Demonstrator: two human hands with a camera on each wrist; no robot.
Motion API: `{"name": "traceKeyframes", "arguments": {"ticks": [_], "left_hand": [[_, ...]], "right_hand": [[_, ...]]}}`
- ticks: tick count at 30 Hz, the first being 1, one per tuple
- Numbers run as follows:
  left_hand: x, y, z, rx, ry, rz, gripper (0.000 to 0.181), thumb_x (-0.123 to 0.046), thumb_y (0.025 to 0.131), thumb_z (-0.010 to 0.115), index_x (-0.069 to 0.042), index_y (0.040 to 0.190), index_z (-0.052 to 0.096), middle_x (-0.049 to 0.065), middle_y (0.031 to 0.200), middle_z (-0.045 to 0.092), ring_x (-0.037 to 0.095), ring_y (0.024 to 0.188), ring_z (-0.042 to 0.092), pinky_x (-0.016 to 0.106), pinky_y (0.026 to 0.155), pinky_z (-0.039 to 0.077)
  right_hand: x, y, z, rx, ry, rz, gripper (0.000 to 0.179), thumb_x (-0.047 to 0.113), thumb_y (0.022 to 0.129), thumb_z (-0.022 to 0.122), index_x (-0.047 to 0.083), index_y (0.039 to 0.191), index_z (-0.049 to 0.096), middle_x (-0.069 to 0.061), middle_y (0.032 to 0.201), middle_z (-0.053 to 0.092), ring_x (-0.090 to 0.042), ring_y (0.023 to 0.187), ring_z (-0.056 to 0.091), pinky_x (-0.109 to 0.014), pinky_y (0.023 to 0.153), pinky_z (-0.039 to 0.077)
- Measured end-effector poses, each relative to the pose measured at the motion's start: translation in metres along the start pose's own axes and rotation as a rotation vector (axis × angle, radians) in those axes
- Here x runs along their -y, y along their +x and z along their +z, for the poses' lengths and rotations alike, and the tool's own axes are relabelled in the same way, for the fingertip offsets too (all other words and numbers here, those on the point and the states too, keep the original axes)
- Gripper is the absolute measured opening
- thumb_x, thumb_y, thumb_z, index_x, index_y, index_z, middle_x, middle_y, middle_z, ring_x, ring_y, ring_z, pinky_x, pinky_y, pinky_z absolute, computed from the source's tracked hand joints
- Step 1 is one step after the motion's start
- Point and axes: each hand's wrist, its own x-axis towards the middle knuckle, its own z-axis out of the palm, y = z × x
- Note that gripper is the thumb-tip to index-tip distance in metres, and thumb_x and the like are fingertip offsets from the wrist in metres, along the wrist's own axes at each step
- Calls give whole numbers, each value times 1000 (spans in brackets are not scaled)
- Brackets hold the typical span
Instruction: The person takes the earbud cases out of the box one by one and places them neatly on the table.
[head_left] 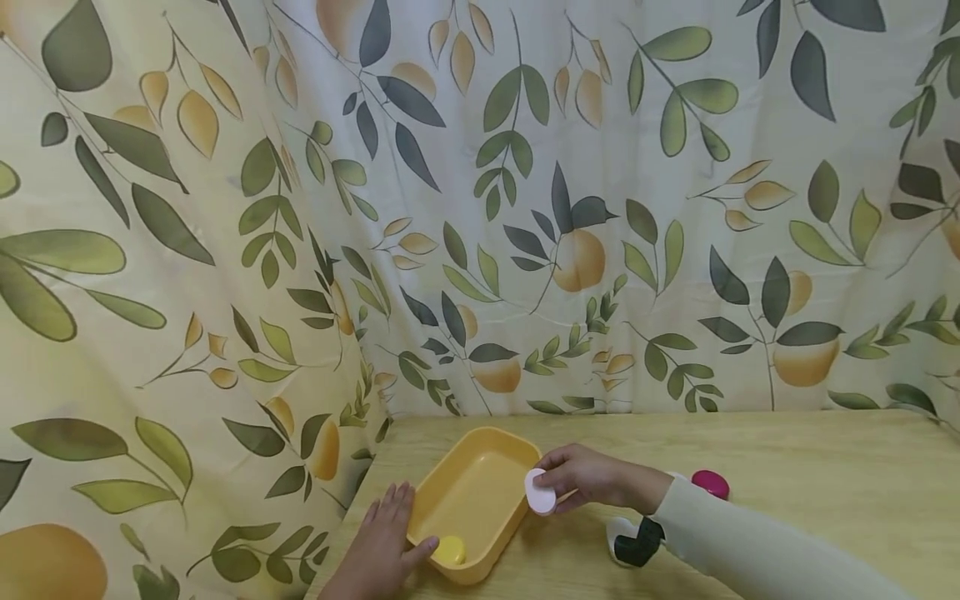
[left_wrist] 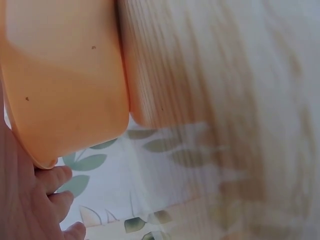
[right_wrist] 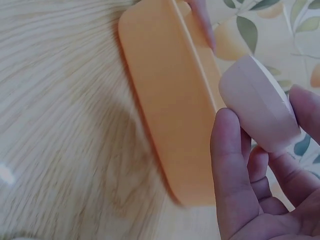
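My right hand (head_left: 581,479) pinches a thick, pale pink round piece (head_left: 540,492) between thumb and fingers, beside the right rim of a yellow-orange plastic basin (head_left: 517,518). In the right wrist view, the pink piece (right_wrist: 260,105) shows one flat face and a bevelled edge, tilted in the fingertips. My left hand (head_left: 378,542) rests along the basin's left side with fingers extended, its thumb over the rim. Inside the basin's near left corner lies a yellow round piece (head_left: 450,550), close to that thumb. The left wrist view shows the fingers against the basin's outer wall (left_wrist: 65,100).
The basin stands on a light wooden table (head_left: 795,475). A magenta round piece (head_left: 710,484) lies beyond the right sleeve, which partly hides a whitish thing next to it. A black and white object (head_left: 633,542) shows below the cuff. A leaf-patterned curtain (head_left: 480,250) hangs behind and left.
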Motion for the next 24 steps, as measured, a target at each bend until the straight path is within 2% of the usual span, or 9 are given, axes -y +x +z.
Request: {"name": "traceKeyframes", "arguments": {"ticks": [6, 16, 24], "left_hand": [[-2, 1, -2, -19, 17, 14, 90, -65, 96, 40, 6, 150, 28, 21, 155, 26, 40, 143, 19, 61, 110, 17], [3, 0, 3, -19, 28, 10, 91, -65, 96, 40, 6, 150, 28, 21, 155, 26, 39, 143, 18, 62, 110, 17], [4, -1, 3, -36, 14, 15, 89, -63, 96, 43, 8, 149, 29, 22, 154, 27, 41, 143, 19, 63, 109, 18]], "right_hand": [[-2, -11, -8, -50, -6, 6, 27, 13, 96, 62, -6, 115, 62, -9, 92, 66, -18, 79, 65, -39, 71, 58], [-10, -29, -25, -59, -16, 47, 26, 16, 95, 63, -4, 112, 62, -9, 92, 65, -17, 79, 64, -38, 71, 57], [-14, -45, -35, -43, -2, 39, 28, 15, 97, 60, -7, 116, 59, -8, 94, 64, -16, 81, 64, -40, 75, 57]]}}
